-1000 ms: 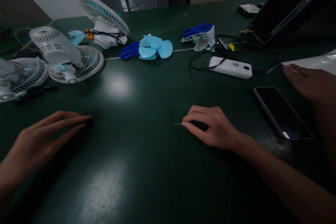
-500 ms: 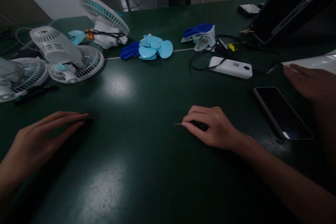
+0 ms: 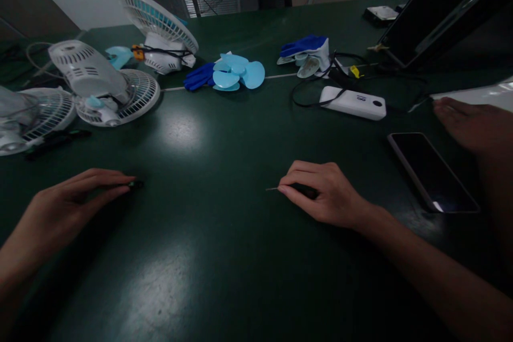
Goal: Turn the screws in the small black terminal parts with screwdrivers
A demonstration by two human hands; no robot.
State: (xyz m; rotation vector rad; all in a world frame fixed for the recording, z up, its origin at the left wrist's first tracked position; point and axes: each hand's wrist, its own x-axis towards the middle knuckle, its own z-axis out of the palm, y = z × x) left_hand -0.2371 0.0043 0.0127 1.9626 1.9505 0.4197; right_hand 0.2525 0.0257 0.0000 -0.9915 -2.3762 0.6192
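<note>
At the left, my left hand [image 3: 76, 200] pinches a small dark piece [image 3: 137, 184] between thumb and fingertips, low over the green table [image 3: 216, 235]; the piece is too small and dim to name more exactly. My right hand [image 3: 326, 192] rests on the table right of the middle, its fingers closed around a small screwdriver [image 3: 305, 191]. The thin metal shaft sticks out to the left past the fingertips, touching nothing that I can see. Part of the dark handle is hidden in the palm.
White fans [image 3: 100, 80] stand and lie at the left, near a dark tool [image 3: 56, 141]. Further back are a light-blue fan blade [image 3: 236, 71] and blue-white gloves [image 3: 306, 51]. A power bank [image 3: 352, 102], a phone [image 3: 430, 171] and another person's hand [image 3: 473, 123] are at right.
My left thumb and fingers have closed together at the small dark piece, and the hand has shifted slightly right. The right hand with the screwdriver stays practically still.
</note>
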